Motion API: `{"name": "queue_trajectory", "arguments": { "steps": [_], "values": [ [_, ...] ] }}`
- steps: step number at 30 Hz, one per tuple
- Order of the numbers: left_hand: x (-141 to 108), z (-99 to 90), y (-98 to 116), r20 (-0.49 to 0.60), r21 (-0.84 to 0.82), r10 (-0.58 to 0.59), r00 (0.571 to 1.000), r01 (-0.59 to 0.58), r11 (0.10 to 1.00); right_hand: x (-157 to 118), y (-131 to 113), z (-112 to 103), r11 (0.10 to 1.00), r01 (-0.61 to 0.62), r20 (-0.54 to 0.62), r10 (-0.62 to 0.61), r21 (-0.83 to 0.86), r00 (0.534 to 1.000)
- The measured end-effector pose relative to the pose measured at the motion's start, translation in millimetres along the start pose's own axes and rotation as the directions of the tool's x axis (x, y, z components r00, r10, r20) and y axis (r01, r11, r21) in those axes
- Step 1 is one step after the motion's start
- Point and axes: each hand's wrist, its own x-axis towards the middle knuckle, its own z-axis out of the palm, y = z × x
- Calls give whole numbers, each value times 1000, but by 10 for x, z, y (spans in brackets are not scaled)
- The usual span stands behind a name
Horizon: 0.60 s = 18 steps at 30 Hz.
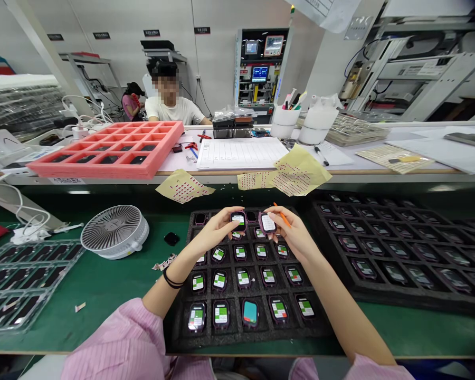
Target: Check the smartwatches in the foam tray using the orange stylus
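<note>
My left hand (217,227) is shut on a small square smartwatch body (238,220) with a green-and-white label on its screen. My right hand (292,233) grips a second watch body (267,224) and also holds a thin orange stick (284,215) between its fingers. Both hands are raised over the far end of a black foam tray (178,338). Rows of similar labelled watch bodies sit in its pockets. One watch body (250,312) in the front row shows a teal screen.
A second black tray of watches (396,248) lies to the right. A white desk fan (114,232), a clear plastic tray (27,285) and a red foam tray (106,153) are to the left. Yellow dotted sheets (296,171) lie ahead, and a co-worker (170,105) sits beyond.
</note>
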Motion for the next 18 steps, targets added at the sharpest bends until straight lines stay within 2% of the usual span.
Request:
{"name": "queue_trajectory", "arguments": {
  "steps": [8,18],
  "values": [
    [4,-3,-9,1,-25,-1,1000,1,1000,-8,-14,-44,1000,22,151,-22,0,988],
    [4,3,2,3,4,-14,1000,14,1000,0,-10,-16,1000,-16,21,16,15,1000]
  ]
}}
